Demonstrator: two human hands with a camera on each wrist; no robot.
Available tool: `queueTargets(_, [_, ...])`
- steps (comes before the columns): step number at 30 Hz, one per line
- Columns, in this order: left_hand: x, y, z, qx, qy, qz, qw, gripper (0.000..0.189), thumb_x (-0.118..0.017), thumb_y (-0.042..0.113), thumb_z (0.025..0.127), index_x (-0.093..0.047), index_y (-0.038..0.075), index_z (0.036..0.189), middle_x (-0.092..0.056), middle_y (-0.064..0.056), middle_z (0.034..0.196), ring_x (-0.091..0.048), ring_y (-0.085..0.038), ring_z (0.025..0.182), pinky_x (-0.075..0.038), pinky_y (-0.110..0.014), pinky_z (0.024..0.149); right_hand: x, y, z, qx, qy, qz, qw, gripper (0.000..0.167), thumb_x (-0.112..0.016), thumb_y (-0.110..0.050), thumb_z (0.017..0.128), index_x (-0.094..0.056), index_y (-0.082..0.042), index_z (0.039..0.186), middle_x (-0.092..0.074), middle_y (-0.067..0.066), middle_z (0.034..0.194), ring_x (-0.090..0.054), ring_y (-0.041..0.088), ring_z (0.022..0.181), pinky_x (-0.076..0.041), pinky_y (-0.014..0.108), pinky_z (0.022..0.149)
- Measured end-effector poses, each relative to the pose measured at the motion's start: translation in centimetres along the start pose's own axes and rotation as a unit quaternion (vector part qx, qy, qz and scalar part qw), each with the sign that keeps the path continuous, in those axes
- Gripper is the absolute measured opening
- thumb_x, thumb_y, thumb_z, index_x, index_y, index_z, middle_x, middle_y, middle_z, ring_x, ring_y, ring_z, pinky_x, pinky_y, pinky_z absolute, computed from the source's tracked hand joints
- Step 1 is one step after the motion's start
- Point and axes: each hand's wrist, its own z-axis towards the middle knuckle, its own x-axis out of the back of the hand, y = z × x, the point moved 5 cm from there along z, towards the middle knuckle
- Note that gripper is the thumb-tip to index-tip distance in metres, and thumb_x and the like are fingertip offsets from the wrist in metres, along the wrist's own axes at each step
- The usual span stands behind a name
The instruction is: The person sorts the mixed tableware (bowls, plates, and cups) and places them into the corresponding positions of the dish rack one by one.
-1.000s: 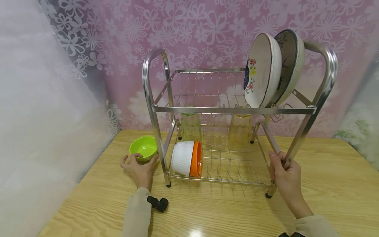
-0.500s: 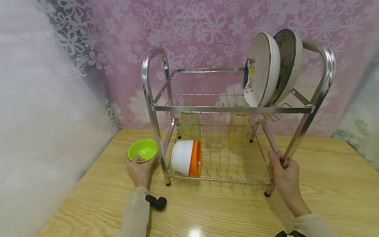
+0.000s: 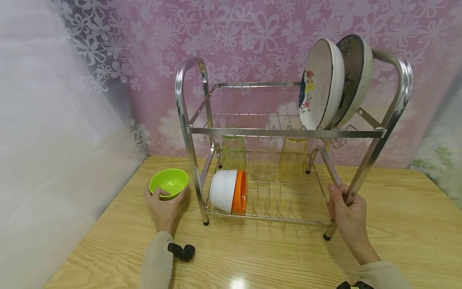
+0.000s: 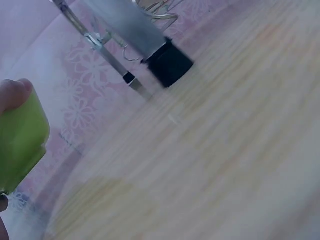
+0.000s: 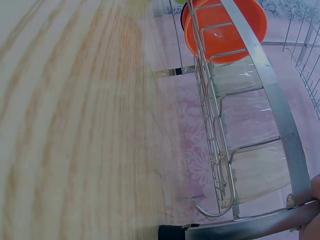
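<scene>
At the left of the head view, my left hand [image 3: 164,208] grips a lime-green bowl [image 3: 173,180], thumb at its rim and fingers around its sides. The left wrist view catches part of that green bowl [image 4: 22,135] at its left edge, with fingertips on it. My right hand [image 3: 348,212] holds the front right leg of a two-tier metal dish rack [image 3: 285,133]. On the rack's lower tier, a white ribbed bowl [image 3: 223,190] and an orange bowl [image 3: 239,192] stand on their sides, nested together. The orange bowl [image 5: 230,35] also appears in the right wrist view.
Two large patterned bowls lean on the upper tier's right, the nearer floral bowl [image 3: 317,88] before a darker bowl [image 3: 351,80]. A green glass [image 3: 233,154], a clear glass [image 3: 263,158] and a yellow glass [image 3: 293,156] stand behind. The wooden table [image 3: 216,257] bears everything.
My left hand has closed around the green bowl and shifted it a little left, away from the rack's leg. My right hand keeps its hold on the rack.
</scene>
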Motion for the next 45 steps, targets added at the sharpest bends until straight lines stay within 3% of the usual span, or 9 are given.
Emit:
queueTargets(6, [1.4,0.0,0.6,-0.032,-0.018,0.0,0.9993,0.053,-0.094,0.019,0.059,-0.056,0.002,0.092,-0.043,-0.01,0.142,-0.042,-0.027,0.128,-0.04,-0.045,0.104,0.4,-0.1,0.0,-0.005,0.014,-0.008,0.9999,0.037,-0.045,-0.003,0.101,-0.039,-0.006,0.065,-0.031,0.001,0.042,-0.019,0.02,0.035,-0.009,0.034,0.027])
queueTargets(11, [2.1,0.4,0.6,-0.032,-0.053,-0.003,0.998,0.065,-0.093,0.018,0.061,-0.052,0.003,0.108,-0.044,-0.005,0.142,-0.043,-0.021,0.126,-0.043,-0.042,0.102,0.3,0.0,0.0,-0.009,0.018,0.0,0.9998,0.036,-0.045,-0.003,0.101,-0.04,-0.006,0.065,-0.031,0.001,0.042,-0.019,0.02,0.035,-0.009,0.034,0.028])
queueTargets(19, [2.9,1.7,0.7,-0.056,-0.124,-0.004,0.9907,0.105,-0.092,0.008,0.06,-0.026,0.002,0.141,-0.041,-0.015,0.139,-0.041,-0.03,0.128,-0.036,-0.052,0.107,0.3,0.2,-0.1,-0.013,0.023,-0.002,0.9996,0.037,-0.045,-0.004,0.101,-0.039,-0.005,0.065,-0.032,0.0,0.043,-0.02,0.018,0.035,-0.009,0.033,0.028])
queueTargets(28, [3.0,2.7,0.0,-0.066,-0.172,0.05,0.9817,0.11,-0.089,0.011,0.062,-0.023,0.0,0.149,-0.036,-0.023,0.146,-0.043,-0.039,0.126,-0.04,-0.056,0.103,0.2,0.2,0.0,-0.015,0.023,0.002,0.9996,0.037,-0.046,-0.003,0.101,-0.04,-0.006,0.065,-0.032,0.001,0.042,-0.02,0.019,0.035,-0.009,0.035,0.029])
queueTargets(31, [3.1,3.0,-0.4,-0.052,-0.19,0.052,0.9791,0.105,-0.088,0.012,0.064,-0.026,0.0,0.148,-0.039,-0.023,0.142,-0.046,-0.038,0.121,-0.044,-0.053,0.099,0.0,0.2,0.0,-0.012,0.016,0.001,0.9998,0.037,-0.045,-0.003,0.101,-0.039,-0.006,0.065,-0.032,0.001,0.042,-0.02,0.02,0.035,-0.009,0.035,0.028])
queueTargets(36, [3.4,3.1,-1.2,0.012,-0.216,0.023,0.976,0.101,-0.085,0.011,0.07,-0.023,0.008,0.149,-0.041,-0.018,0.137,-0.048,-0.029,0.117,-0.048,-0.034,0.091,0.0,0.2,0.0,-0.006,0.013,0.0,0.9999,0.037,-0.045,-0.003,0.101,-0.038,-0.006,0.065,-0.032,0.001,0.042,-0.02,0.019,0.035,-0.009,0.034,0.028])
queueTargets(38, [3.5,3.1,-1.4,0.024,-0.224,0.017,0.9741,0.101,-0.085,0.01,0.07,-0.022,0.009,0.15,-0.041,-0.018,0.137,-0.048,-0.029,0.117,-0.047,-0.031,0.091,0.0,0.1,0.0,-0.006,0.011,-0.002,0.9999,0.037,-0.045,-0.003,0.101,-0.038,-0.006,0.065,-0.032,0.001,0.042,-0.02,0.02,0.035,-0.009,0.035,0.028])
queueTargets(45, [3.5,3.6,-2.0,0.008,-0.24,0.039,0.9699,0.108,-0.088,0.012,0.066,-0.021,0.007,0.151,-0.045,-0.021,0.134,-0.05,-0.033,0.117,-0.048,-0.048,0.095,0.1,0.1,0.1,-0.005,0.007,-0.002,1.0,0.038,-0.045,-0.003,0.101,-0.038,-0.006,0.064,-0.031,0.002,0.042,-0.019,0.02,0.035,-0.009,0.035,0.029])
